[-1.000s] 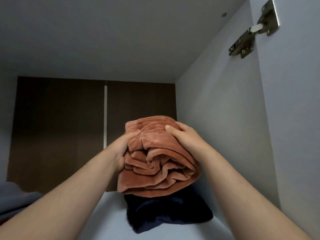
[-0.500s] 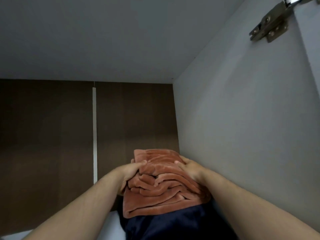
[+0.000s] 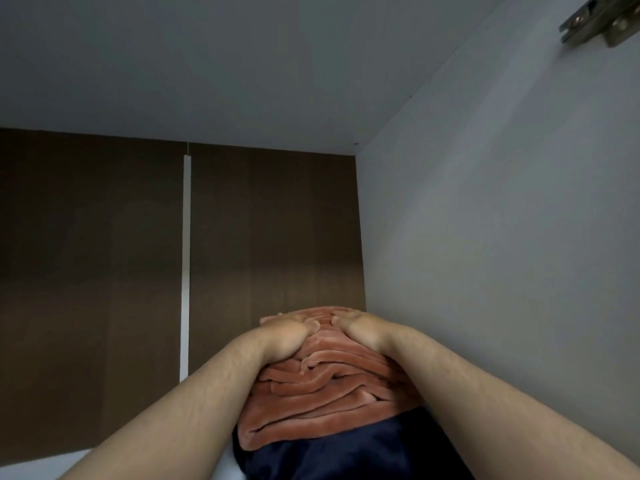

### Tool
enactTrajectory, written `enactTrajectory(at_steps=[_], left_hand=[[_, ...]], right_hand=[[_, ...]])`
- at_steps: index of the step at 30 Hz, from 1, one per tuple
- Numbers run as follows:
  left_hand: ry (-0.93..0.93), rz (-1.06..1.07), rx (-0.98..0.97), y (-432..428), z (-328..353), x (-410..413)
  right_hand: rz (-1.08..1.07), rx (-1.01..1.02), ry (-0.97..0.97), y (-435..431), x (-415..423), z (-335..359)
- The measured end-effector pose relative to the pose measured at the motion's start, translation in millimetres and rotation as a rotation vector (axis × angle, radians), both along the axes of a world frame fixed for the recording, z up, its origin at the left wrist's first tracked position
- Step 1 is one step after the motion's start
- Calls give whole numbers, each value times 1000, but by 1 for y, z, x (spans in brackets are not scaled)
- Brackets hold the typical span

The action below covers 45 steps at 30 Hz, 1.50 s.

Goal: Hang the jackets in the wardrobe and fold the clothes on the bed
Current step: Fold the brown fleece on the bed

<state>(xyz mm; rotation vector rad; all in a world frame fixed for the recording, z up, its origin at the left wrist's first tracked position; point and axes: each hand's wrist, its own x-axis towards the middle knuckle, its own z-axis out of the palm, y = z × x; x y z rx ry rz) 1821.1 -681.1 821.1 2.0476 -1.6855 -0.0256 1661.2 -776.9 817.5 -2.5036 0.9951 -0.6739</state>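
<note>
Fingers (image 3: 281, 315) of both hands lie close together and fairly flat over the top of the folded orange garment (image 3: 329, 393), pressing rather than pinching; their tips are hidden past its crest. The left hand (image 3: 284, 336) and right hand (image 3: 363, 329) sit side by side. The bundle rests on a navy garment (image 3: 346, 455) on the shelf (image 3: 41, 467), against the wall (image 3: 485, 271). This looks like settling the stack; next, the hands should lift straight off without dragging it.

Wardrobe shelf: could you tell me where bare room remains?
Free: white shelf left of the orange pile, toward the brown back panel. Crowded: right side, where that pile tops the navy garment beside the side wall.
</note>
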Motion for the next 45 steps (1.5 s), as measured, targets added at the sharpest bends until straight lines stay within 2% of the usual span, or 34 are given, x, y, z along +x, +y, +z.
enactTrajectory(at_steps=[3,8,13,16,20,26,28,35,45], left_hand=[[145,-32,5,-1,-7,8],[107,-11,39,-8,-28,9],[427,42,99,-5,-36,10],[499,61,72,1,-36,11],[262,3,28,10,-36,4],[-28,114,-267,26,-25,-9],[-128,112,-307,34,-20,-15],[-125,19,-382,75,-10,-25],[-131,-92,-338,122,-25,-58]], right_hand=[[-12,-11,78,-5,11,-6],[-3,28,138,-15,14,-25],[-13,287,21,-7,7,-33],[-16,289,12,-1,8,-33],[-15,223,16,3,8,-32],[-219,-125,-134,16,-16,-27],[-260,-209,-154,24,-27,-23],[-328,-335,-61,76,-71,-14],[-403,-446,145,151,-138,-33]])
